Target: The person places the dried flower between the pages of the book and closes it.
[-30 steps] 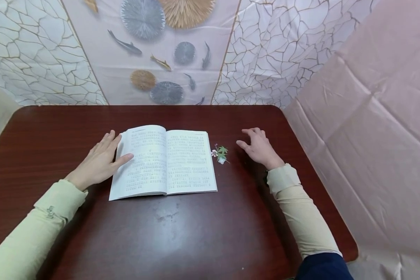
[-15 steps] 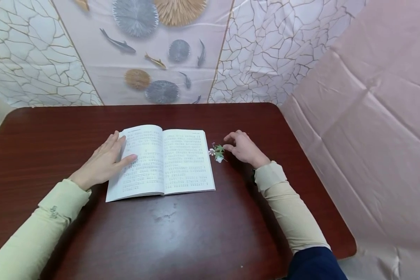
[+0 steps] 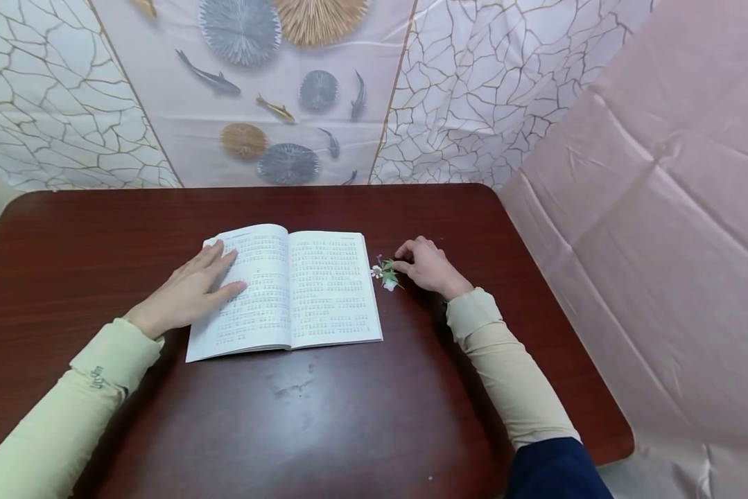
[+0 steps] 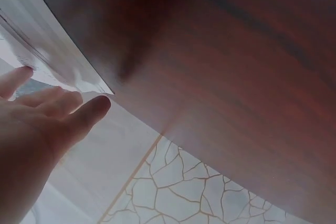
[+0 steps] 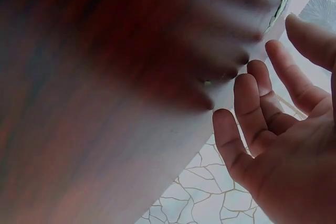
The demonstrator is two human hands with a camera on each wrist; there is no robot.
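An open book [image 3: 330, 291] with printed pages lies on the dark red-brown table. My left hand [image 3: 189, 287] rests on its left page near the outer edge, fingers extended and thumb spread. In the left wrist view the fingertips of this left hand [image 4: 47, 114] meet the page edges. Just right of the book lies a small flat sprig of pressed flowers and green leaves [image 3: 387, 272]. My right hand [image 3: 432, 267] is beside it, thumb at the leaves. The right wrist view shows the right hand's fingers [image 5: 247, 114] bent and apart from the thumb, with the sprig's green edge [image 5: 283, 3] beyond.
The wooden table [image 3: 274, 430] extends around the book on every side. Behind it hangs a patterned cloth [image 3: 299, 90] with fish and round motifs. A pink cloth wall [image 3: 673, 229] stands along the right edge.
My right hand has moved left from the table's right part to the flower sprig. My left hand has slid slightly right, further onto the left page. The view has shifted a little.
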